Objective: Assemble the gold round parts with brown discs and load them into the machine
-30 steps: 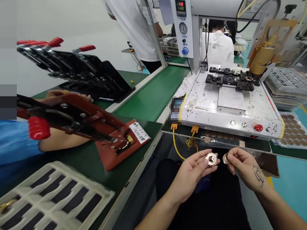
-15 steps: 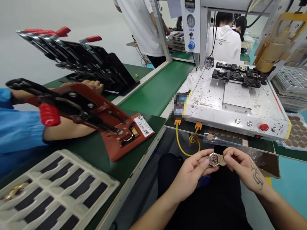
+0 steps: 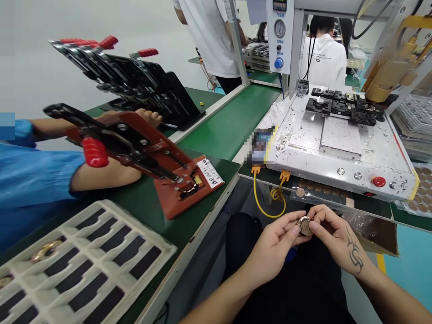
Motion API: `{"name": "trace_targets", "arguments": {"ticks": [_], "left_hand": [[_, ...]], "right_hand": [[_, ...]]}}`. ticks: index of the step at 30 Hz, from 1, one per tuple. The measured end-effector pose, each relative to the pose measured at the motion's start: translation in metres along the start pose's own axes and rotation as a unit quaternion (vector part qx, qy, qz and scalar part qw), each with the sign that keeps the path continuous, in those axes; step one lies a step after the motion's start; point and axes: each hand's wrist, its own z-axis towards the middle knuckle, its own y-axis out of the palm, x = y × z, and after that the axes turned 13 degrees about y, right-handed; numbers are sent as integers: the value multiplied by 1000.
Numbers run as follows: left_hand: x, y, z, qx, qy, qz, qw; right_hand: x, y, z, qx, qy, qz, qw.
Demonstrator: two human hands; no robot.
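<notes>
Above my lap, my left hand (image 3: 275,245) is closed on a small round metal case (image 3: 300,221) that looks like a watch case, thumb in front and fingers behind. A round brown printed disc (image 3: 306,227) now lies over the face of the case and hides its inside. My right hand (image 3: 332,234) pinches the disc's right edge between thumb and bent fingers. The two hands almost meet around the case. Whether the disc is stuck down or only rests there, I cannot tell.
A white machine (image 3: 310,155) stands ahead, with black fixtures (image 3: 340,105) on it. More brown discs (image 3: 317,186) lie under its front edge. At left are a red-brown clamp jig (image 3: 175,202), a pale compartment tray (image 3: 97,252) and a co-worker's blue sleeve (image 3: 37,175).
My right hand has moved left, bringing the disc from beside the case to over its face. The whole view has shifted slightly, with the bench things sliding right.
</notes>
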Motion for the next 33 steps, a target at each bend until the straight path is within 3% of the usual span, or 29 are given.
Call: {"name": "trace_targets", "arguments": {"ticks": [14,20,24,26,28,30,33], "left_hand": [[-11,7,-6,15,28,46,998],[-18,1,-7,24,61,172,983],[-6,-5,-5,-50,77,277,957],[3,-8,-3,-55,88,281,954],[10,-8,0,-16,99,244,964],[13,-8,1,23,94,205,974],[13,-6,1,36,69,199,977]], "right_hand": [[10,10,-2,60,-31,-50,996],[20,8,2,102,-76,-163,978],[17,3,6,16,-122,-207,971],[12,2,8,1,-147,-187,971],[7,3,10,21,-115,-128,985],[4,7,12,21,-38,-40,998],[4,16,14,-4,50,64,997]]}}
